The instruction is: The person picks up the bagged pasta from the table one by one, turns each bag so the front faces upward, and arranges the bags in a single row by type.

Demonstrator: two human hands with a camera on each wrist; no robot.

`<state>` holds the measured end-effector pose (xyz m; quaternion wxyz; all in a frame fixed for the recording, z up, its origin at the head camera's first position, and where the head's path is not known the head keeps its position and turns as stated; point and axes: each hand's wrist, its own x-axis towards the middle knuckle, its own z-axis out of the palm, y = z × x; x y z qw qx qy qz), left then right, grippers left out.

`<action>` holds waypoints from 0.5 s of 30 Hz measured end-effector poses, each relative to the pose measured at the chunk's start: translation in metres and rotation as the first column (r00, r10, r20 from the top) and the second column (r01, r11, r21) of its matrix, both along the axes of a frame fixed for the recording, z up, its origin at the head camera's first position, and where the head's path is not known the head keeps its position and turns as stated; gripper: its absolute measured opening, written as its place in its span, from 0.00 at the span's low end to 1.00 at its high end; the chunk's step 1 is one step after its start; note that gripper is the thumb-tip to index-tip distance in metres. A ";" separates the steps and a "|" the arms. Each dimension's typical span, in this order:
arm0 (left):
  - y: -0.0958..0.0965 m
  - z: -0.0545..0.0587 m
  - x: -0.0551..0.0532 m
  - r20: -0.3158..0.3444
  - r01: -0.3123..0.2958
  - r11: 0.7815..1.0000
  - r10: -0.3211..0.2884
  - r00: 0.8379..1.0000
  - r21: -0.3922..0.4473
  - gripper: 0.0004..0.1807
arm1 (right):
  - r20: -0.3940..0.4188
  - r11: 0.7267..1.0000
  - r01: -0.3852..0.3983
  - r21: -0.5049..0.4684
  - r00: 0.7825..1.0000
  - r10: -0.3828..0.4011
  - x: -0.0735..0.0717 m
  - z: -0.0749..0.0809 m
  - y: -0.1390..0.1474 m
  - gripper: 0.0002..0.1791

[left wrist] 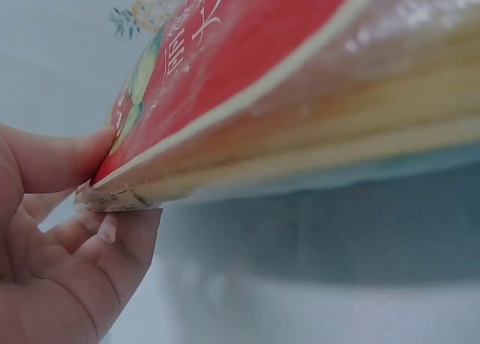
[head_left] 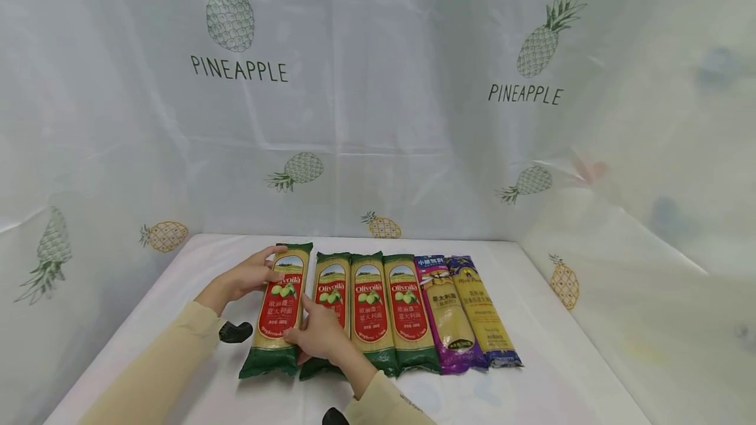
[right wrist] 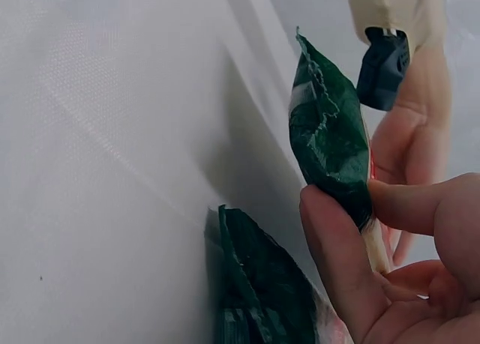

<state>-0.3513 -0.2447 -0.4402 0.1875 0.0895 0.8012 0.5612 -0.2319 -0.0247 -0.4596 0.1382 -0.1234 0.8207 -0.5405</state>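
Note:
Both hands hold a red, green and yellow pack of spaghetti [head_left: 280, 310], raised off the table at the left end of a row. My left hand [head_left: 252, 273] grips its upper left edge. In the left wrist view, the thumb lies on the red front of the pack [left wrist: 247, 82] and the fingers are underneath. My right hand [head_left: 323, 332] pinches the lower right edge; the right wrist view shows thumb and fingers on either side near the crimped green end [right wrist: 326, 134]. Just right of it lies a matching spaghetti pack [head_left: 332, 281], partly covered by the right hand.
Two more matching packs, the nearer one [head_left: 370, 300] and the farther one [head_left: 410, 303], continue the row. Beyond them lie a purple pasta pack [head_left: 449, 313] and a blue-and-yellow one [head_left: 484, 310]. A pineapple-print curtain [head_left: 390, 117] rises behind the white table [head_left: 549, 353].

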 end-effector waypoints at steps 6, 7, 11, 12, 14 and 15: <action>-0.006 -0.007 -0.001 0.019 0.001 1.000 -0.001 1.000 -0.028 0.43 | -0.011 0.999 0.015 0.029 1.000 -0.014 -0.002 -0.004 -0.006 0.46; -0.006 -0.007 -0.002 0.022 0.000 0.999 0.000 1.000 -0.032 0.43 | -0.013 0.999 0.013 0.032 1.000 -0.013 -0.002 -0.004 -0.006 0.45; -0.006 -0.011 -0.004 0.026 0.000 0.999 0.001 1.000 -0.041 0.43 | -0.036 0.998 0.018 0.057 0.999 -0.016 -0.001 -0.004 -0.007 0.45; -0.006 -0.012 -0.005 0.025 0.001 0.999 0.000 1.000 -0.045 0.43 | -0.045 0.997 0.020 0.069 0.999 -0.017 -0.001 -0.004 -0.007 0.45; -0.005 -0.013 -0.006 0.026 -0.002 0.999 0.003 1.000 -0.047 0.42 | -0.054 0.996 0.026 0.082 0.998 -0.022 -0.001 -0.005 -0.007 0.45; -0.004 -0.014 -0.007 0.025 0.000 0.999 0.001 1.000 -0.050 0.42 | -0.056 0.996 0.028 0.088 0.998 -0.023 -0.001 -0.005 -0.007 0.45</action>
